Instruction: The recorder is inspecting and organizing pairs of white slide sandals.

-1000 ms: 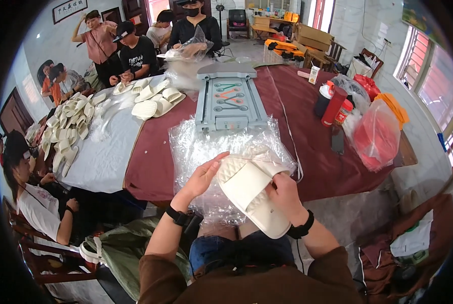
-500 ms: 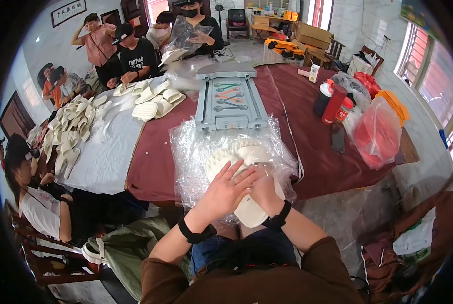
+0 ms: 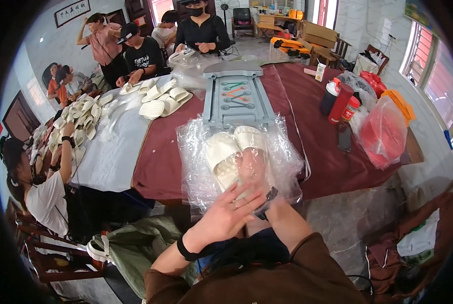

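Observation:
A clear plastic bag [image 3: 287,157] lies on the dark red tablecloth [image 3: 160,162] at the near table edge. Two white slippers [image 3: 220,151] sit side by side inside it, toes pointing away from me. My right hand [image 3: 254,167] is pushed into the bag's mouth and shows through the plastic, gripping the slippers at their heel end; a black band circles its wrist. My left hand [image 3: 226,215] rests with fingers spread on the near edge of the bag, just below the slippers. It wears a ring and a black wristband.
A grey plastic rack [image 3: 239,96] lies beyond the bag. To the right stand a red bottle [image 3: 340,104], a dark phone [image 3: 344,137] and a red plastic bag [image 3: 383,131]. Loose white slippers [image 3: 160,101] cover the left side, where several people sit. A green sack [image 3: 135,243] lies below.
The slipper I held outside the bag a second ago now lies inside it beside the other one. My right hand went in after it, and my left hand dropped to the bag's near edge.

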The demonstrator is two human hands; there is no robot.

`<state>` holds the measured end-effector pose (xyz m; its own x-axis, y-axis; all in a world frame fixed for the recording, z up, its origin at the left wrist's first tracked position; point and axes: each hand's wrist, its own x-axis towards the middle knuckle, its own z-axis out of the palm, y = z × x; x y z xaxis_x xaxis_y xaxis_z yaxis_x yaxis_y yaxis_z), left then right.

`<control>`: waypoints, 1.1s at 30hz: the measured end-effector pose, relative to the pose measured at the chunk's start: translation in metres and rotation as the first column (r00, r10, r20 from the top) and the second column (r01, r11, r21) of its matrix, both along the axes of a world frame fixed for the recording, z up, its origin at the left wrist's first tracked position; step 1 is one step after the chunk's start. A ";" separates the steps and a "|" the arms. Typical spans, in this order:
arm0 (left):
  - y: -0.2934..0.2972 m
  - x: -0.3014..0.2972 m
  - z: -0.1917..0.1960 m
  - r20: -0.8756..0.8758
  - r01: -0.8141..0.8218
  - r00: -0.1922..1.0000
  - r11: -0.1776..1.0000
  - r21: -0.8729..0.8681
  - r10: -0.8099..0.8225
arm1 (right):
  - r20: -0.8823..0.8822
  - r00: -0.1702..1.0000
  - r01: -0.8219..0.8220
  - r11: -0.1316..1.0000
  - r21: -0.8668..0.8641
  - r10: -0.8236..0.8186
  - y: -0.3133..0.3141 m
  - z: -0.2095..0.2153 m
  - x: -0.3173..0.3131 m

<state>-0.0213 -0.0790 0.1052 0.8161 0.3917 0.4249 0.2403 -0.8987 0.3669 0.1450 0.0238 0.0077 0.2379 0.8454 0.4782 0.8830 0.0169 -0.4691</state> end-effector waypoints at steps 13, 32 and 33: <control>-0.006 -0.028 -0.015 0.043 -0.179 0.982 0.981 -0.080 0.183 | -0.008 0.983 -0.183 0.973 0.144 0.186 0.027 -0.018 -0.023; 0.048 -0.038 -0.108 0.134 -0.168 0.613 0.293 -0.941 0.779 | -0.808 0.565 -0.282 0.959 0.004 0.169 -0.043 0.083 0.110; 0.048 -0.040 -0.111 0.141 -0.116 0.613 0.266 -0.957 0.777 | -0.778 0.626 -0.278 0.949 -0.149 0.061 -0.022 0.074 0.111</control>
